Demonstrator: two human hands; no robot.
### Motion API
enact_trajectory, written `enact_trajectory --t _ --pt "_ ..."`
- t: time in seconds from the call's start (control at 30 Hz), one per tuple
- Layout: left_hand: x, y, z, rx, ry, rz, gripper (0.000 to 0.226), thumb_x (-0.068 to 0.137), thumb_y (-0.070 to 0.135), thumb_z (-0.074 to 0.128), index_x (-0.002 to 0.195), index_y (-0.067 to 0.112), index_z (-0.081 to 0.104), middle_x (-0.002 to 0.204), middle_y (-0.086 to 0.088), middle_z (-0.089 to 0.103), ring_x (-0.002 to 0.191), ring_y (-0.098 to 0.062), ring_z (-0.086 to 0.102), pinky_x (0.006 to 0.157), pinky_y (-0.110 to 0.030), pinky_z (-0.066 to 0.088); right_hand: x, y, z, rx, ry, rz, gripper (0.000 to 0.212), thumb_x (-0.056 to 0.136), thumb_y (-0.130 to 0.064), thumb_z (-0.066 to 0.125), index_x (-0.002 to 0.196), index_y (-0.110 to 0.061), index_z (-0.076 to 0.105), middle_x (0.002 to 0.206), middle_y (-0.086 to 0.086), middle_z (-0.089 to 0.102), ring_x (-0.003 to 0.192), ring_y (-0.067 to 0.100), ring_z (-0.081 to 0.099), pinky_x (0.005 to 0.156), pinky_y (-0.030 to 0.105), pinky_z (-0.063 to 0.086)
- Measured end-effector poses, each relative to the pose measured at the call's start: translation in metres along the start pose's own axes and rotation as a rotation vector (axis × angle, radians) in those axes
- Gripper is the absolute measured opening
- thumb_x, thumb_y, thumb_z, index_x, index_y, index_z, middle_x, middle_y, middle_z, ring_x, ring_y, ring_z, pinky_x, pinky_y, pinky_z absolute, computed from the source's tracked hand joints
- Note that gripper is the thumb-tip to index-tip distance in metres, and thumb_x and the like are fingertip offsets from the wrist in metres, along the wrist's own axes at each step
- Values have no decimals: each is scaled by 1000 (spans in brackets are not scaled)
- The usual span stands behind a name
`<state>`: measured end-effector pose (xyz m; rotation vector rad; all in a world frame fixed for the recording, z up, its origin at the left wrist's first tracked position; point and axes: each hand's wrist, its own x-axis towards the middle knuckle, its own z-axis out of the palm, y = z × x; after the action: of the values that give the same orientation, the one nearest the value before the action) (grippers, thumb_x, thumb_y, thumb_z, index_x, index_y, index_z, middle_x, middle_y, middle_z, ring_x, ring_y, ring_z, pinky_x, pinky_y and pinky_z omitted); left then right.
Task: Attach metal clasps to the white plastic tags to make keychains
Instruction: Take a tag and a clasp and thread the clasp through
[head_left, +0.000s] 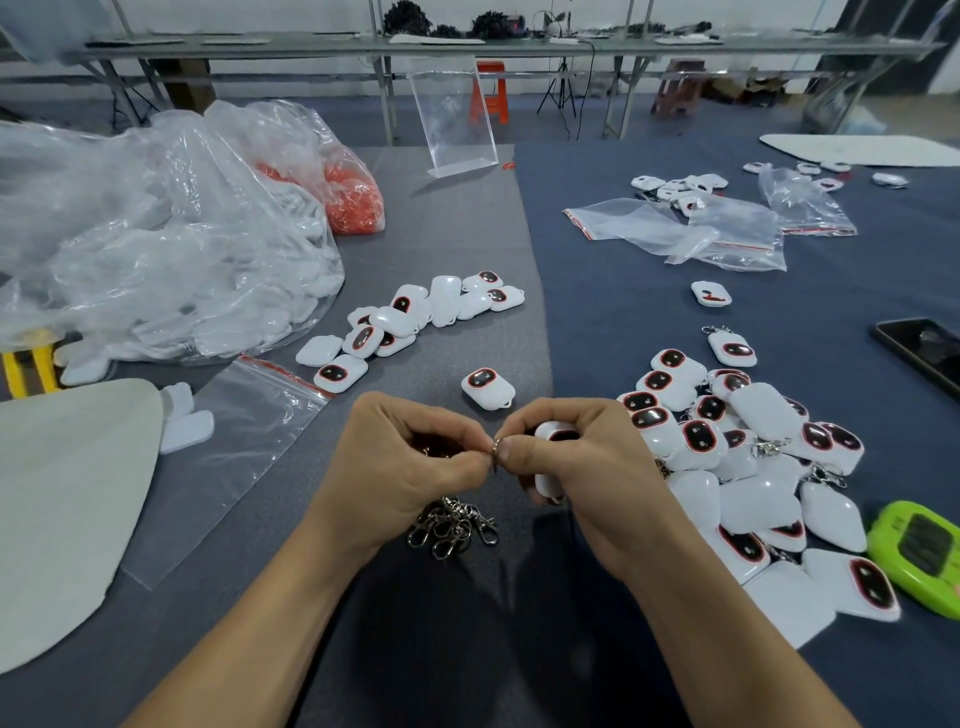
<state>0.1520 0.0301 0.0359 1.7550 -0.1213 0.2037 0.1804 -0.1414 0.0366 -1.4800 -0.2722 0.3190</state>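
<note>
The left hand (410, 457) pinches a small metal ring (495, 453) between thumb and fingertip. The right hand (582, 467) curls round a glossy white tag (550, 441) with a red-rimmed dark window, held against the ring, probably for threading. Both hover just above the clasp pile (453, 526) on the counter (467, 234), with finished keychains (727, 457) to that pile's right.

A rounded white plastic tag (551, 435) with a dark, red-rimmed oval window sits gripped in the right hand (592, 467), and a small silver metal ring (496, 451) is pinched between that hand's thumb and the fingertips of the left hand (400, 457). A tangled heap of silver metal clasps (452, 525) lies on the table (467, 234) just below both hands. More such tags lie loose: a single tag (487, 387) just beyond the hands, a curved row of tags (410, 317) farther left, and a large pile of tags (737, 467) on the right, some with clasps attached.
</note>
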Motion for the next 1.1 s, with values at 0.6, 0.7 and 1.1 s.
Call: enact_trajectory --t 0.6,0.7,1.1 --pt "-2 1 2 -77 4 -69 12 51 14 69 61 9 73 55 -11 53 54 -17 41 50 -25 31 -1 0 2 -8 -72 -74 7 68 -7 78 67 -13 74 58 11 54 49 13 44 46 23 37" --pt "-2 1 1 -126 -16 -99 12 56 0 63 58 8 72 55 -10 53 53 -16 41 50 -24 32 -1 0 0 -55 -98 -128 9 70 -5 79 69 -13 74 62 14 55 52 16 45 48 24 38" --pt "-4 -6 7 450 398 74 4 64 22 68 63 24 71 51 8 61 46 -1 50 47 -19 40 11 8 -7 -82 249 101 8 81 -27 74 75 -22 75 75 6 71 68 19 60 65 33 51"
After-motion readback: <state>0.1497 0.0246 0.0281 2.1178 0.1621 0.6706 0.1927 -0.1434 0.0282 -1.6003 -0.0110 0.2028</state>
